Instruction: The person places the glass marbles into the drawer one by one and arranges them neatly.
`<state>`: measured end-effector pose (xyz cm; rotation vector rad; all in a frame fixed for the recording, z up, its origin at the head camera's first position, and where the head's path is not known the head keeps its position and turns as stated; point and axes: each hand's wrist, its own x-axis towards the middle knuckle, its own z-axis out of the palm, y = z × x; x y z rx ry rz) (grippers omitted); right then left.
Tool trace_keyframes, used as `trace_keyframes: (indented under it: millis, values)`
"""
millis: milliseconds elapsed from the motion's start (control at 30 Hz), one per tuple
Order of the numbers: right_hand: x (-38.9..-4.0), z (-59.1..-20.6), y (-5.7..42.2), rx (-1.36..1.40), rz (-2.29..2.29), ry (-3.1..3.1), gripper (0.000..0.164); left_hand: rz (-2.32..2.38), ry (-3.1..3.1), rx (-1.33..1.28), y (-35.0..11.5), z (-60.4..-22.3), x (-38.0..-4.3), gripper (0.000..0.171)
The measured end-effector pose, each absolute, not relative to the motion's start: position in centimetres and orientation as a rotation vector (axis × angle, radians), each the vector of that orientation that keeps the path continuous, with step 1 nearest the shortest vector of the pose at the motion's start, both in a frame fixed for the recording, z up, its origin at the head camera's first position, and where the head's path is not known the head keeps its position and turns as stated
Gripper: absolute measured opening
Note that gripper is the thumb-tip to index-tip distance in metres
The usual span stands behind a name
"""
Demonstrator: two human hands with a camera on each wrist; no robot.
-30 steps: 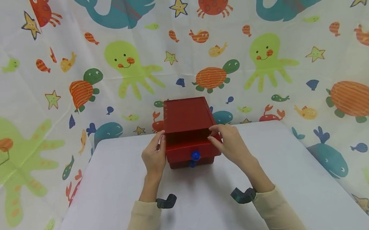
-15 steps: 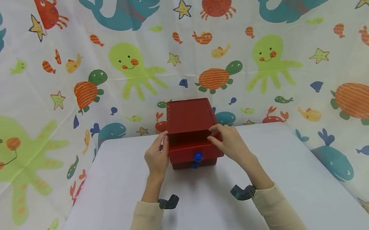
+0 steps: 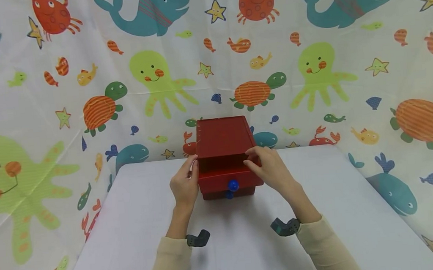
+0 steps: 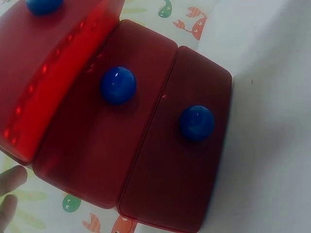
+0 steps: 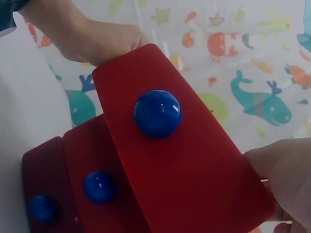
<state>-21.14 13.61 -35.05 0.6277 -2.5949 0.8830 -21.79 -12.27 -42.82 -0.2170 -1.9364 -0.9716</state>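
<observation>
A small red chest of drawers (image 3: 223,136) with blue knobs stands toward the far side of the table. Its top drawer (image 3: 213,181) is pulled partly out, leaving a dark gap behind the front. My left hand (image 3: 184,186) holds this drawer at its left side, thumb and forefinger at the rim. At the opposite end, my right hand (image 3: 272,168) grips the right side, its thumb reaching over the opening. The top knob (image 5: 158,114) fills the middle of the right wrist view. Two lower drawers (image 4: 102,141) sit flush, each with a knob. The drawer's inside is too dark to make out.
A white tabletop (image 3: 226,253) spreads in front of the chest and on both sides. Behind it hangs a white curtain (image 3: 206,102) printed with sea animals. Both wrists carry a dark strapped-on device (image 3: 198,238).
The head view has shifted slightly, so the whole scene sits a little lower and further right. Hands and drawer keep their places relative to each other.
</observation>
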Motion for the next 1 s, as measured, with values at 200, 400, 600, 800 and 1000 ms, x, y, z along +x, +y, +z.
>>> trace_keyframes:
  millis: [200,400,600,800,1000]
  values:
    - [-21.0,-35.3,13.8,0.654,0.872,-2.519,0.030,-1.013,-1.949,-0.236,-12.4,-42.7,-21.7,0.025]
    - [-20.9,-35.0,13.9,0.673,0.877,-2.462,0.028,-1.019,-1.974,-0.242,-12.8,-42.5,-21.5,0.026]
    - [-20.7,-34.9,14.0,0.693,0.883,-2.438,0.027,-1.032,-2.032,-0.252,-12.8,-42.0,-20.9,0.028]
    - [-20.5,-35.0,14.4,0.689,0.894,-2.421,0.026,-1.074,-2.063,-0.259,-12.5,-41.2,-20.0,0.030]
    - [-20.2,-34.8,14.7,0.676,0.886,-2.426,0.027,-1.129,-2.052,-0.254,-12.3,-40.6,-19.3,0.032]
